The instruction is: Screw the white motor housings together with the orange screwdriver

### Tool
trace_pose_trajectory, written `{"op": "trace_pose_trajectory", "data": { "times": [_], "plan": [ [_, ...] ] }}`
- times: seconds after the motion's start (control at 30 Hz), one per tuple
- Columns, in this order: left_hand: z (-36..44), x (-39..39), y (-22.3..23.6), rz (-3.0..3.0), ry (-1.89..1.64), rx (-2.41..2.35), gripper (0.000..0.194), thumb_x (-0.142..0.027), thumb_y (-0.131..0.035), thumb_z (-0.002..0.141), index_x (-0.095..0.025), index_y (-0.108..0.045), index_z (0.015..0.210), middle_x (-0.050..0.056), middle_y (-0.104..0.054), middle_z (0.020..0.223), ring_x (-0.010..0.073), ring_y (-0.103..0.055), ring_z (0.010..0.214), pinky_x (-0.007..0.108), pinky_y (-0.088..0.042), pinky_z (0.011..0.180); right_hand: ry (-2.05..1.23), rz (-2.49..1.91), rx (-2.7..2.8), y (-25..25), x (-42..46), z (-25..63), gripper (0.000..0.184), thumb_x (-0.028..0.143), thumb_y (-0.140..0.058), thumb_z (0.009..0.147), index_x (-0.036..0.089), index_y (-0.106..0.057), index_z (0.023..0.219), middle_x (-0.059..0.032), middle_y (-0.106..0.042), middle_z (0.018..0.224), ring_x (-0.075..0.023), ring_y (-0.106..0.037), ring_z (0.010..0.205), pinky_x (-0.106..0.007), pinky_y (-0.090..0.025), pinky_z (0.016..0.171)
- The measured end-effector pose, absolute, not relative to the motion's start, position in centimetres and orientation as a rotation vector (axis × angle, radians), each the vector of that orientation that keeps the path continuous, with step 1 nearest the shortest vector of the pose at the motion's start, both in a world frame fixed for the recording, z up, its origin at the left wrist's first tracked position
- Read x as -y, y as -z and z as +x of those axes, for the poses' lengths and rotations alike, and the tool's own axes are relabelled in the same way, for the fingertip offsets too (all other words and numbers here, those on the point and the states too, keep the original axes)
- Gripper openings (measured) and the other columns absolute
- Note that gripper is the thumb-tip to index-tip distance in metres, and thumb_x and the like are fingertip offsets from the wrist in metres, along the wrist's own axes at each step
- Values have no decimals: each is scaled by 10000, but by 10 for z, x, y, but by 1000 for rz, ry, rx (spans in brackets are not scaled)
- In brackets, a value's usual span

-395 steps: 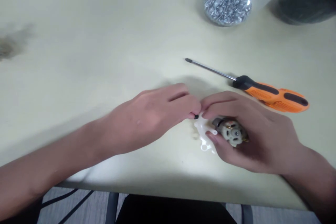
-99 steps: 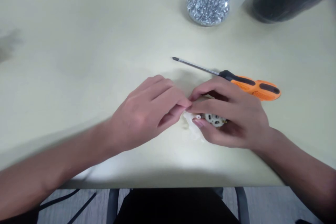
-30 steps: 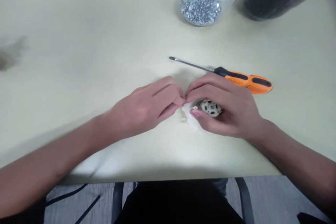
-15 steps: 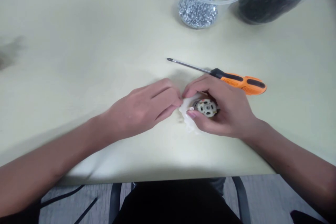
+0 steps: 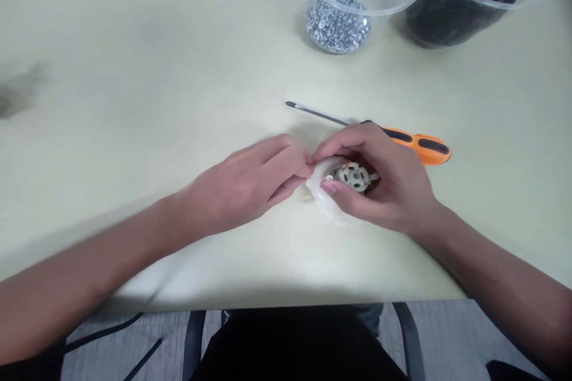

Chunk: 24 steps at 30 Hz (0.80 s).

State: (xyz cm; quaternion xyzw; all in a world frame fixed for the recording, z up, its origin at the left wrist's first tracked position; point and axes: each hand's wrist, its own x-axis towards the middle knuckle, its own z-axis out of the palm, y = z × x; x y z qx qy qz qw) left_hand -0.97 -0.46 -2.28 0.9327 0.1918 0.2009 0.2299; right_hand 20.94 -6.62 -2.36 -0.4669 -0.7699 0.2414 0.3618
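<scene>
My right hand (image 5: 379, 175) is curled around a small electric motor (image 5: 354, 177) seated in a white plastic housing (image 5: 318, 184). The motor's round slotted end faces up. My right thumb presses near a small white post on the housing, and the index finger bends over its far side. At the housing's left edge, my left hand (image 5: 254, 181) is closed, fingertips pinched against the plastic; whatever lies between them is hidden. Just beyond my right hand lies an orange and black screwdriver (image 5: 417, 146), its handle partly covered by the hand and its tip pointing left.
Behind the screwdriver stands a clear tub (image 5: 379, 12) of small silver screws (image 5: 337, 22). A second clear tub with black parts (image 5: 460, 9) is to its right. The table's front edge (image 5: 286, 305) runs close to my body.
The motor and housing have tilted slightly in my right hand, and the motor's end sits a little higher. Both hands keep nearly the same place and grip.
</scene>
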Motion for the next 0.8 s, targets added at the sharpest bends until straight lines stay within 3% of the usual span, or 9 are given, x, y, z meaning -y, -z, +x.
{"op": "trace_pose_trajectory", "data": {
  "times": [0.3, 0.43, 0.6, 0.8],
  "plan": [
    [-6, 4, 26, 2422, -528, -607, 47, -191, -515, 935, -209, -542, 969, 2, -674, 1012, 95, -619, 775, 229, -482, 673, -633, -1228, 1991, 28, 65, 209, 304, 270, -693, 808, 212, -534, 1060, -40, -611, 954, -162, -595, 787, -319, -493, 647],
    [-5, 3, 26, 2399, -540, -587, 53, -180, -505, 935, -203, -544, 963, 12, -669, 1017, 94, -602, 766, 236, -478, 680, -433, -1168, 2111, 23, 65, 210, 275, 319, -684, 830, 213, -564, 1054, -64, -634, 960, -206, -607, 869, -360, -511, 721],
    [-5, 3, 23, 2348, -508, -595, 38, -203, -510, 946, -200, -547, 950, 13, -667, 1004, 95, -596, 767, 239, -470, 683, -46, -1119, 2193, 17, 73, 205, 142, 187, -650, 836, 219, -620, 970, -75, -653, 926, -206, -636, 833, -359, -536, 701],
    [-5, 2, 23, 2252, -502, -620, 44, -198, -541, 935, -195, -565, 972, -2, -675, 1017, 87, -615, 827, 218, -463, 722, 6, -1070, 2179, 19, 76, 202, 151, 128, -627, 830, 218, -634, 951, -68, -673, 902, -199, -660, 829, -349, -567, 691]
  ]
}}
